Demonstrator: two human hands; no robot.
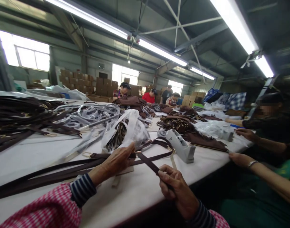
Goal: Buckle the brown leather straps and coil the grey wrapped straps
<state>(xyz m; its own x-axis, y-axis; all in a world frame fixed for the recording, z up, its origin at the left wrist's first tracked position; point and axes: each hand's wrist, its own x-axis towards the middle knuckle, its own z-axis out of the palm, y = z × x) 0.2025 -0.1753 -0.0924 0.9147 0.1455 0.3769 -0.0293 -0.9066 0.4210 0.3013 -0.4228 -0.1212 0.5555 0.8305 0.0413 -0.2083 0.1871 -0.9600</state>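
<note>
My right hand (178, 186) pinches the end of a dark brown strap (148, 162) between thumb and fingers, at the table's near edge. The strap runs up and left to a gold-coloured metal ring (137, 152), where the closed fingers of my left hand (115, 164) grip it; my fingertips partly hide that spot. A further length of strap loops behind, towards a grey tape dispenser (183, 147). Several long dark straps (61, 172) lie flat on the table left of my left hand. Just beyond that hand is a white plastic bag (134, 126) holding a bunch of flat pieces.
On the white table (28, 152), a tangle of plastic-wrapped straps (95, 110) lies at left. Brown bags (178, 123) with metal fittings are heaped beyond the dispenser. At right, a co-worker's hand (241, 159) touches a brown pouch (206, 141). Other people work farther back.
</note>
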